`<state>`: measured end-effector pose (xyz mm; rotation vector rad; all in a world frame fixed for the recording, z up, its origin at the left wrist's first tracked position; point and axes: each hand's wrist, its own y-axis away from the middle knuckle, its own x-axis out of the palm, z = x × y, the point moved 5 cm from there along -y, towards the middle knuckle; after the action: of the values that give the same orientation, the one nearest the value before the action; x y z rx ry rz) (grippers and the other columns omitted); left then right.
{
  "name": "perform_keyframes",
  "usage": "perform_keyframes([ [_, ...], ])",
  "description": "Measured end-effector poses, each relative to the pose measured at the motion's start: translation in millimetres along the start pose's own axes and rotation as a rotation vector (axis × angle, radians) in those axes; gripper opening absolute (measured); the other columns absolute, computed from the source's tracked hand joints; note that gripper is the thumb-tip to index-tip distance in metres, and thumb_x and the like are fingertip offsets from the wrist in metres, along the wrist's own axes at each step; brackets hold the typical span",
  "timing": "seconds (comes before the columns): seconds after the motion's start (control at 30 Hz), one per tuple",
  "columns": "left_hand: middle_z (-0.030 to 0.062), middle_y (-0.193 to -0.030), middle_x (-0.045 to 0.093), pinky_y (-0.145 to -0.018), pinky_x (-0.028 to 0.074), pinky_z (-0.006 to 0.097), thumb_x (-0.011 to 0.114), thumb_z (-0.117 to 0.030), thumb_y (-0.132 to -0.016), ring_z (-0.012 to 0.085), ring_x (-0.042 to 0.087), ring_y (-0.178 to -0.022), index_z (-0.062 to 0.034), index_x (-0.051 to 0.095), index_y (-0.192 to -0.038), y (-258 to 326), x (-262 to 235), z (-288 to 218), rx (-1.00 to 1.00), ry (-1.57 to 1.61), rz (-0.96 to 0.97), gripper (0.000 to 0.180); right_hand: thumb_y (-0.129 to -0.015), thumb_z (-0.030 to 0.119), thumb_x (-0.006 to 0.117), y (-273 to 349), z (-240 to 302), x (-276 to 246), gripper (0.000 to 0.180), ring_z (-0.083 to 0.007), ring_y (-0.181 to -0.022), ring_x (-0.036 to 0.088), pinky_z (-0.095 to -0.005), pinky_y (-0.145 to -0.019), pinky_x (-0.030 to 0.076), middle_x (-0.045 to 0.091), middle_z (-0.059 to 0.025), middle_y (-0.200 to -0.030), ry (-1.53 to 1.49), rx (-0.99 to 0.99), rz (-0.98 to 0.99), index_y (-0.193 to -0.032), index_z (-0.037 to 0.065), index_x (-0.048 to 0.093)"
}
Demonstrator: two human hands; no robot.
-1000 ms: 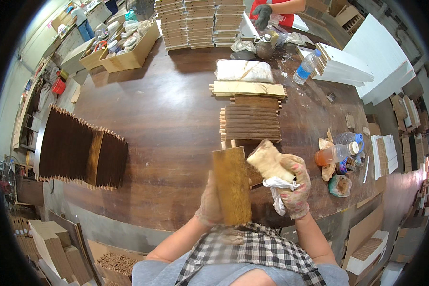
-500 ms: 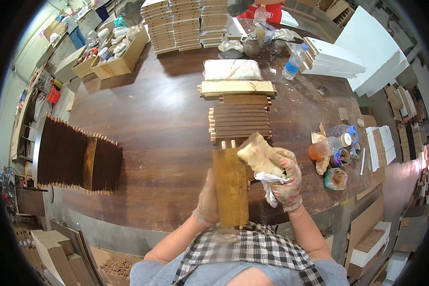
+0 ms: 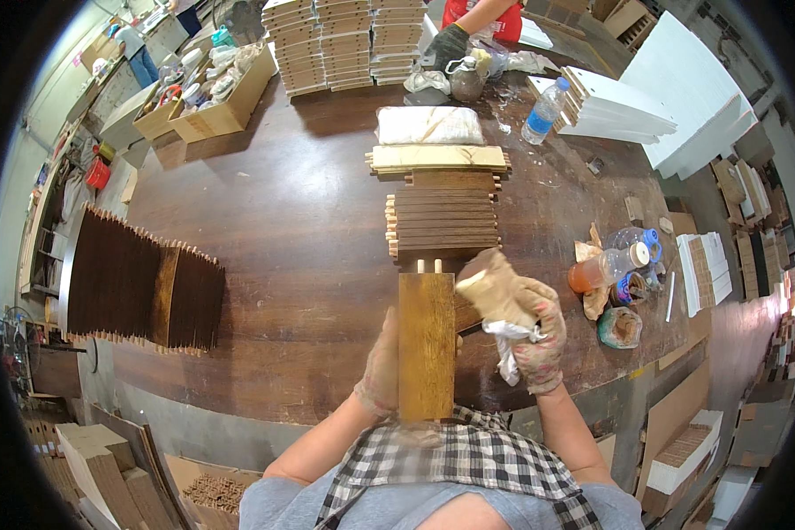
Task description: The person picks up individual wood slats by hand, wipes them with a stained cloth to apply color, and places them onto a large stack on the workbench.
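In front of my chest stands a brown-stained wooden board [image 3: 427, 344], its long side pointing away from me and two pale dowels at its far end. My left hand [image 3: 382, 362], in a thin stained glove, grips the board along its left edge; the fingers behind it are hidden. To the right of the board, my right hand [image 3: 539, 336] in a blotched glove closes round a tan sanding pad [image 3: 495, 283] with a white cloth [image 3: 509, 349] hanging below. The pad is apart from the board's face. Beyond lies a row of dark doweled boards [image 3: 444, 221].
A larger stack of dark boards [image 3: 141, 283] stands at the left. Bottles [image 3: 605, 268] and a glass jar [image 3: 620, 328] are on the right. White panels [image 3: 344, 44], a carton [image 3: 225, 97] and a co-worker's dark-gloved hand [image 3: 449, 46] are at the table's far side.
My right hand has drawn slightly right with the pad, away from the board. The board has turned a little more face-up. A co-worker's gloved hand has reached in at the far side.
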<state>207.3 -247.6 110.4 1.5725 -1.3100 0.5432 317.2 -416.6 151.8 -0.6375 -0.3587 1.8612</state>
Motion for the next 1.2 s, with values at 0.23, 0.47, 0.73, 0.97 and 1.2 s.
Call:
perform_keyframes([
  [0.23,0.0147,-0.109,0.066,-0.077,0.057,0.034,0.028,-0.064,-0.1,0.0206,0.065,-0.092,-0.0067,0.052,-0.132,0,0,0,-0.019,0.1,0.01,0.07,-0.08,0.01,0.076,-4,-25,-18,0.043,-0.024,-0.115,0.057,-0.0354,-0.099,0.047,0.058,-0.0117,-0.124,-0.049,0.125,-0.101,-0.119,0.001,0.06],
  [0.47,0.0125,-0.103,0.064,-0.077,0.056,0.035,0.026,-0.058,-0.103,0.0205,0.064,-0.089,-0.0067,0.052,-0.13,-6,10,-6,-0.054,0.179,0.012,0.063,-0.079,0.028,0.079,-24,34,6,0.058,-0.0277,-0.118,0.054,-0.0395,-0.101,0.045,0.056,-0.0136,-0.124,0.041,-0.054,0.067,-0.125,0.003,0.054],
  [0.73,0.0114,-0.143,0.045,-0.108,0.044,0.034,0.032,-0.039,-0.108,0.0201,0.048,-0.128,-0.0047,0.037,-0.146,-47,-60,48,0.341,-0.234,0.303,0.052,-0.078,0.022,0.074,-35,89,80,0.036,-0.0303,-0.115,0.056,-0.0374,-0.088,0.056,0.054,-0.0146,-0.127,0.192,-0.419,0.298,-0.11,0.01,0.066],
  [0.97,0.0106,-0.117,0.061,-0.084,0.055,0.035,0.026,-0.049,-0.107,0.0205,0.063,-0.096,-0.0043,0.045,-0.138,3,14,16,-0.196,-0.086,0.153,0.058,-0.08,0.0,0.066,-106,7,68,0.043,-0.0298,-0.117,0.057,-0.0402,-0.095,0.055,0.055,-0.0136,-0.126,0.36,-0.495,0.077,-0.122,0.006,0.062],
  [1.2,0.01,-0.12,0.061,-0.083,0.057,0.036,0.032,-0.051,-0.105,0.0213,0.064,-0.099,-0.0082,0.047,-0.139,-9,18,-3,-0.098,0.098,0.228,0.057,-0.075,-0.002,0.066,-100,63,76,0.054,-0.0298,-0.113,0.059,-0.0354,-0.094,0.053,0.051,-0.0148,-0.129,0.266,-0.501,0.06,-0.127,0.008,0.061],
])
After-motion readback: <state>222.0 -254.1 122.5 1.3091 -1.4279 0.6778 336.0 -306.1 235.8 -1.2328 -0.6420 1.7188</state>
